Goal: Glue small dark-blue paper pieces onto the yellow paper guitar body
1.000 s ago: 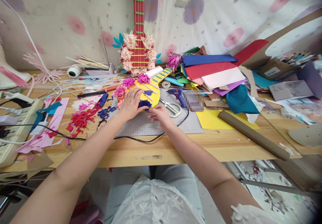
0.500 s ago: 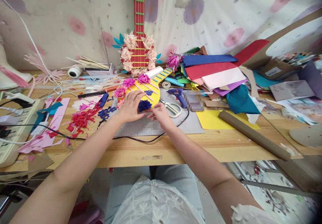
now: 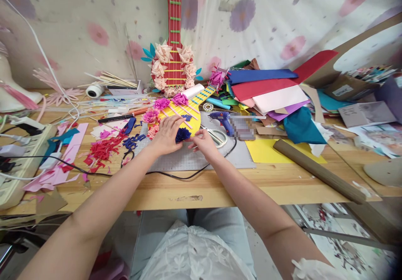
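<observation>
A yellow paper guitar (image 3: 195,123) lies on the grey cutting mat (image 3: 171,162), trimmed with pink paper flowers (image 3: 162,103) and pink strips. On its lower end sits a dark blue paper flower (image 3: 182,135). My left hand (image 3: 168,135) curls around the left side of this flower, fingers arched over the guitar and thumb below the bloom. At the guitar's lower right edge, my right hand (image 3: 203,143) has thumb and fingers closed on the rim, close to the flower; the fingertips are partly hidden. Scissors (image 3: 220,137) lie just beyond the right hand.
A blue glue gun (image 3: 223,121) rests right of the guitar, its black cable (image 3: 188,177) looping across the front. Red paper scraps (image 3: 105,149) and a power strip (image 3: 29,162) are at left. A cardboard tube (image 3: 318,170) and stacked coloured sheets (image 3: 266,88) occupy the right.
Both hands stay at the blue flower with small shifts. My right fingers have drawn in more tightly at the guitar's edge, and more of the flower shows. The view has shifted slightly.
</observation>
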`<act>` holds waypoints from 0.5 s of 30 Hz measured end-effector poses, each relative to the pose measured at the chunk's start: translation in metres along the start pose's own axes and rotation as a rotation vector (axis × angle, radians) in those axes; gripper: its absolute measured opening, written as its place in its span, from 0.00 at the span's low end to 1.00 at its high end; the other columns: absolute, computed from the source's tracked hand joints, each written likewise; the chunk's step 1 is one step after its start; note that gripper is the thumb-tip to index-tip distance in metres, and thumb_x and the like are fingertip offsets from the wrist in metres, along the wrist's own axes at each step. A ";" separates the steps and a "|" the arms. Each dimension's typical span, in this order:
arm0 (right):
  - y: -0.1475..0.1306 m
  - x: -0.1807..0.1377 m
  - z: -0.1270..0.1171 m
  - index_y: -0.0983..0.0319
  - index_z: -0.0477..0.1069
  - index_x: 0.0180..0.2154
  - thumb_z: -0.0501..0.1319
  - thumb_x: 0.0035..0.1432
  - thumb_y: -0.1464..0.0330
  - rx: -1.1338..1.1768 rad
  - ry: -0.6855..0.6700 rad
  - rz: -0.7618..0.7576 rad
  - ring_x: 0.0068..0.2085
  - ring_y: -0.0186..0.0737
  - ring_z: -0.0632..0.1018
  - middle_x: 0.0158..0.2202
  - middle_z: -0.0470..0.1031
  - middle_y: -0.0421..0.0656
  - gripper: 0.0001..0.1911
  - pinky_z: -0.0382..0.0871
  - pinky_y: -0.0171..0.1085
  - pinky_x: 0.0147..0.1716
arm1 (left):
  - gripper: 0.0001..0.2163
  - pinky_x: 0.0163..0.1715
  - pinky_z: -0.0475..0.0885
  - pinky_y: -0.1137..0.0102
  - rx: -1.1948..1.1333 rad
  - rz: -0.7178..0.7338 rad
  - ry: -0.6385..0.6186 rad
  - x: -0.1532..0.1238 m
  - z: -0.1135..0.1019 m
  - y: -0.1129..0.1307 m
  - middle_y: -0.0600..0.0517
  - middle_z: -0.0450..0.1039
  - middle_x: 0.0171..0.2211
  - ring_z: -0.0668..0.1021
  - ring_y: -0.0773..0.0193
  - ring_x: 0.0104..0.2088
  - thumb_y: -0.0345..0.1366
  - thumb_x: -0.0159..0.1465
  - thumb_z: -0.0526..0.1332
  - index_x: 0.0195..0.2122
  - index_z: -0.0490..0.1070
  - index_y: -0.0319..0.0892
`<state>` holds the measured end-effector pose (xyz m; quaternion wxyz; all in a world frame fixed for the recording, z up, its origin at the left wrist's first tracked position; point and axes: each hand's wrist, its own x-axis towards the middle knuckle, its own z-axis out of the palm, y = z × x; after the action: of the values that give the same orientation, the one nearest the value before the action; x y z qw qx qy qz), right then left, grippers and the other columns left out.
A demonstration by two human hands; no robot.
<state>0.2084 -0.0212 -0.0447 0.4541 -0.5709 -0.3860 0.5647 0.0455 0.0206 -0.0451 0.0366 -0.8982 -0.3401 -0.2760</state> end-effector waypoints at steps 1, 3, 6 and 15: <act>0.000 0.000 0.000 0.58 0.49 0.32 0.54 0.49 0.78 0.001 -0.001 0.000 0.18 0.29 0.74 0.22 0.73 0.31 0.14 0.61 0.26 0.14 | 0.34 0.59 0.52 0.53 -0.008 -0.001 0.001 0.000 0.000 0.000 0.40 0.58 0.56 0.60 0.49 0.59 0.36 0.51 0.61 0.60 0.52 0.40; -0.001 0.000 0.000 0.58 0.49 0.33 0.54 0.49 0.78 0.002 -0.002 0.000 0.18 0.30 0.74 0.22 0.73 0.31 0.14 0.61 0.26 0.14 | 0.34 0.59 0.52 0.53 -0.022 -0.004 0.003 0.000 0.000 0.000 0.40 0.58 0.56 0.60 0.49 0.59 0.35 0.51 0.61 0.60 0.52 0.40; -0.001 0.000 0.000 0.58 0.50 0.33 0.54 0.48 0.78 0.015 -0.003 0.004 0.18 0.30 0.74 0.22 0.73 0.31 0.15 0.62 0.27 0.14 | 0.34 0.58 0.54 0.54 -0.026 -0.032 0.006 0.001 0.000 0.000 0.41 0.58 0.56 0.61 0.50 0.58 0.34 0.51 0.61 0.59 0.52 0.40; -0.006 0.004 -0.009 0.58 0.52 0.33 0.57 0.45 0.76 0.043 0.031 -0.009 0.19 0.30 0.74 0.25 0.75 0.34 0.16 0.62 0.26 0.14 | 0.35 0.58 0.55 0.53 -0.081 -0.088 -0.074 0.003 -0.012 0.003 0.41 0.59 0.56 0.62 0.49 0.58 0.32 0.49 0.61 0.59 0.53 0.42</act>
<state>0.2177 -0.0161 -0.0402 0.4748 -0.5681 -0.3692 0.5618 0.0437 0.0172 -0.0328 -0.0244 -0.8927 -0.3688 -0.2576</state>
